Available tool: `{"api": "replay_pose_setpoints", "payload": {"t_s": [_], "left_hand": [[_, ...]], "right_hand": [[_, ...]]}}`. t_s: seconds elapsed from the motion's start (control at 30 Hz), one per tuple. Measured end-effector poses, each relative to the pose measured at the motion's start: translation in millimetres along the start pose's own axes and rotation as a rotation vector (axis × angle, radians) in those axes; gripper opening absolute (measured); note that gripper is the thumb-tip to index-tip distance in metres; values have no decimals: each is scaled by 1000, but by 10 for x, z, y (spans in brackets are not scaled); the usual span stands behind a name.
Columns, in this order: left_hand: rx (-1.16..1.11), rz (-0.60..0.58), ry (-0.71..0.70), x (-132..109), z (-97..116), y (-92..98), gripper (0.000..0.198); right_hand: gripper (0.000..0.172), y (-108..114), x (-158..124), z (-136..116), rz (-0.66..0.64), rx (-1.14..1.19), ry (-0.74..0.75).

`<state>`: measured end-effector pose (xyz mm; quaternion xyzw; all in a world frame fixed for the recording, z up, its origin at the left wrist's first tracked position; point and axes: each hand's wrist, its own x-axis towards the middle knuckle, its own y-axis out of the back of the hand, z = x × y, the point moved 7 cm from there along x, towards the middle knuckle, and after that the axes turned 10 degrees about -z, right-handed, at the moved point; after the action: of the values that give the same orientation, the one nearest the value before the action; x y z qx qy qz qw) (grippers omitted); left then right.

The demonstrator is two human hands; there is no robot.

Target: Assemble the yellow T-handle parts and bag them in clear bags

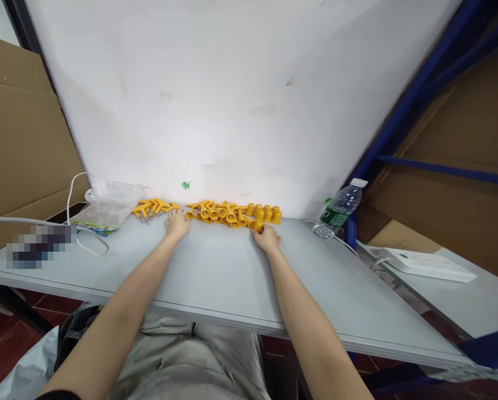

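My left hand (pixel 177 224) lies at the right end of a group of yellow T-shaped pieces with metal screw ends (pixel 148 208). Its fingers are stretched out, and the fingertips reach one yellow T-shaped piece (pixel 173 206). At the right, the fingers of my right hand (pixel 267 239) close on a small yellow cup-shaped piece (pixel 257 225). Between the hands lies a pile of yellow funnel-shaped pieces with stems (pixel 215 213). Several short yellow cups (pixel 268 212) stand in rows just behind my right hand.
A white panel (pixel 240 111) rises behind the grey table (pixel 224 266). Clear plastic bags (pixel 107 211) and a white cable (pixel 69 197) are at the left. A water bottle (pixel 338 211) leans at the right, by a blue frame (pixel 382 133). Farther right lies a white power strip (pixel 428 264).
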<state>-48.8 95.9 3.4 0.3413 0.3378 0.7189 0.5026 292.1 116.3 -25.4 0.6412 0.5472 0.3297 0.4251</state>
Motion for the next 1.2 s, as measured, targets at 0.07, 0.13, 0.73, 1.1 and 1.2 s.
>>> {"api": "replay_pose_setpoints", "payload": {"t_s": [0.07,0.13,0.73,1.1,1.2], "left_hand": [[87,-24,61,124,-168,56,44],[167,-80,105,206,-323,75,45],[258,-133,29,304,-299,274,22],[13,34,23,378,-224,623,15],[20,14,-46,334,-199,568,12]], "right_hand": [[36,3,-3,-1,2,5,8],[36,3,-10,-5,-2,6,13],[33,21,-39,-36,-15,2,1],[36,4,-11,-25,-10,6,-4],[36,8,-17,-30,-9,5,-7]]}}
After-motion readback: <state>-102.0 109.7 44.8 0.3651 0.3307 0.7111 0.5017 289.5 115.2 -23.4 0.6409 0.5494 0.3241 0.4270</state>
